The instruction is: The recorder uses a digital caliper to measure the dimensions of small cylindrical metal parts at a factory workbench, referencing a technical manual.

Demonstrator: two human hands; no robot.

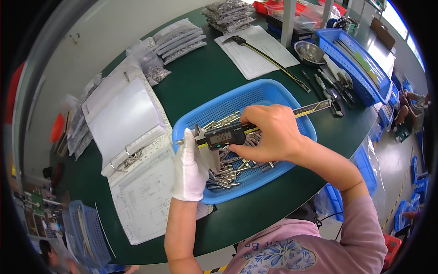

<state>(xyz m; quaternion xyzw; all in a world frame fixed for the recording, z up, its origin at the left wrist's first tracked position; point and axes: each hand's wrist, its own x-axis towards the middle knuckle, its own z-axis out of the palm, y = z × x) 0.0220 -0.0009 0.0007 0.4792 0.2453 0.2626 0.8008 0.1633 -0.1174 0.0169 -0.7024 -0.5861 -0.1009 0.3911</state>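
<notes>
My bare right hand (273,134) grips a digital caliper (224,137) by its slide, over a blue perforated plastic basket (214,197). The caliper's beam points to the upper right and its small display is lit. In a white glove, my left hand (189,176) pinches a small silver metal pin (179,142) at the caliper's jaws. Glove and jaws partly hide the pin, so I cannot tell how closely the jaws meet it. Many slim metal pins (226,176) lie loose in the basket beneath both hands.
An open ring binder with drawings (146,201) lies left of the basket. Bagged parts (178,41) are stacked behind. A second caliper (269,59) rests on papers (246,68). A metal bowl (309,52), several hand tools (335,89) and a long blue basket (326,39) stand right.
</notes>
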